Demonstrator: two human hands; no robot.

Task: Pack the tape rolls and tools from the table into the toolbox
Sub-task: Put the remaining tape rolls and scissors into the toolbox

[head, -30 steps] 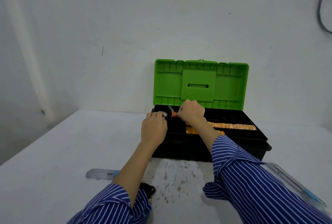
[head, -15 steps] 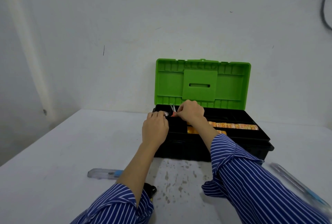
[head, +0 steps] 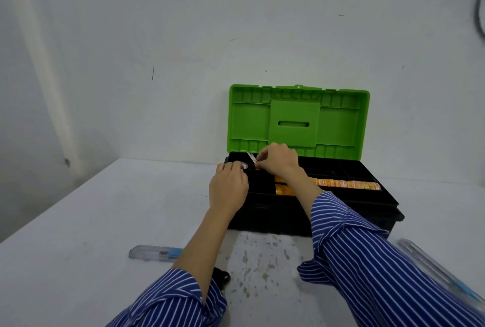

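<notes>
A black toolbox [head: 367, 211] with an upright green lid [head: 299, 119] stands open at the back of the white table. My right hand [head: 278, 160] is over the tray's left end, pinching a small tool with an orange handle and metal tips [head: 252, 158]. My left hand [head: 228, 187] rests on the box's left front corner, fingers curled around a small pale object that I cannot identify. Orange patterned tape [head: 346, 184] lies in the tray. A clear utility knife [head: 154, 253] with a blue slider lies on the table near my left forearm.
A long clear tool with a blue part [head: 441, 274] lies at the table's right edge. A black object [head: 221, 277] peeks out under my left sleeve. Dark stains [head: 257, 258] mark the table in front of the box. White walls close the back and left.
Both hands stay at the box's left end. The small tool in my right hand has turned, so its metal tips now stick up and left.
</notes>
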